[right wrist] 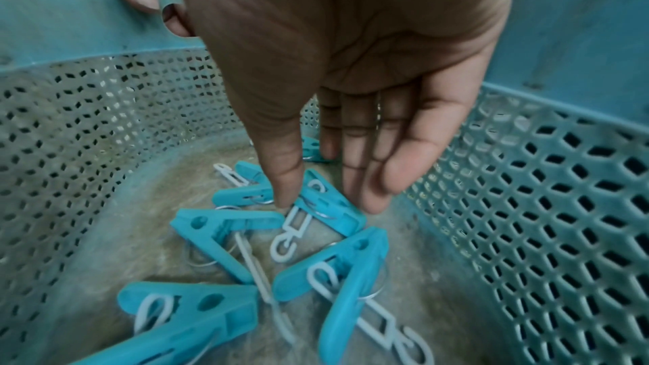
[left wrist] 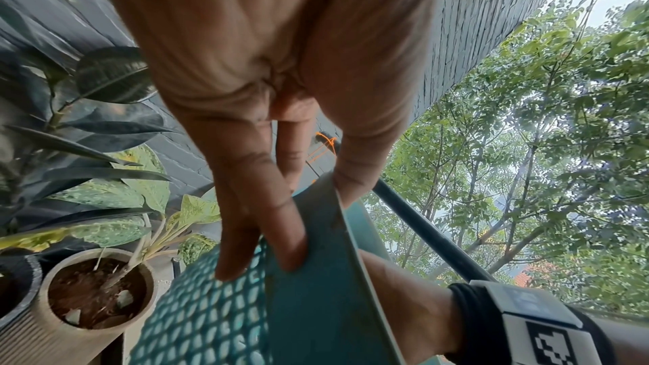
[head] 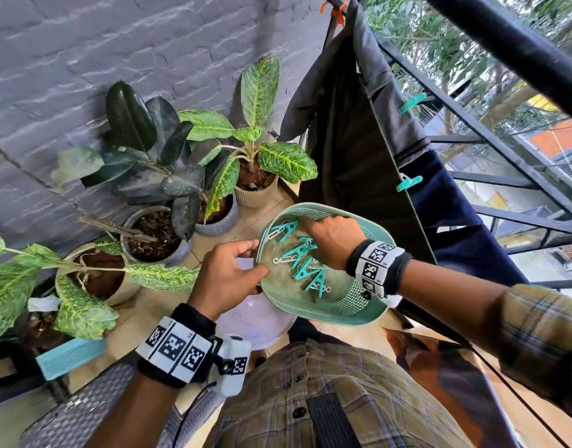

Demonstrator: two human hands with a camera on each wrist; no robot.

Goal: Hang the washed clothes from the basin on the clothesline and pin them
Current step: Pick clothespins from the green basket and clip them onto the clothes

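- Head view: the left hand (head: 228,279) grips the rim of a teal perforated basket (head: 352,313) at the rim's nine o'clock edge, thumb over the lip and fingers curled beneath.
- The right hand (head: 334,242) reaches down into the basket from three o'clock; its fingertips are hidden, so its grip cannot be told from here.
- Several teal clothespins (head: 302,255) lie loose on the basket floor.
- A dark grey garment (head: 352,130) hangs on the clothesline (head: 404,185) at one o'clock, held by a teal clothespin (head: 411,102); a navy garment (head: 449,208) hangs beside it with another pin (head: 408,183).
- A white basin (head: 255,321) sits on the floor under the basket, its contents not visible.
- Potted plants (head: 194,147) stand against the grey wall at ten o'clock.
- Left wrist view: the left hand's fingers (left wrist: 253,204) press the basket's mesh wall (left wrist: 210,315) from outside, the thumb on the inner side of the rim.
- Right wrist view: the right hand's fingers (right wrist: 386,165) are spread and pointing down, thumb tip touching a clothespin (right wrist: 330,204) in the pile, nothing pinched.
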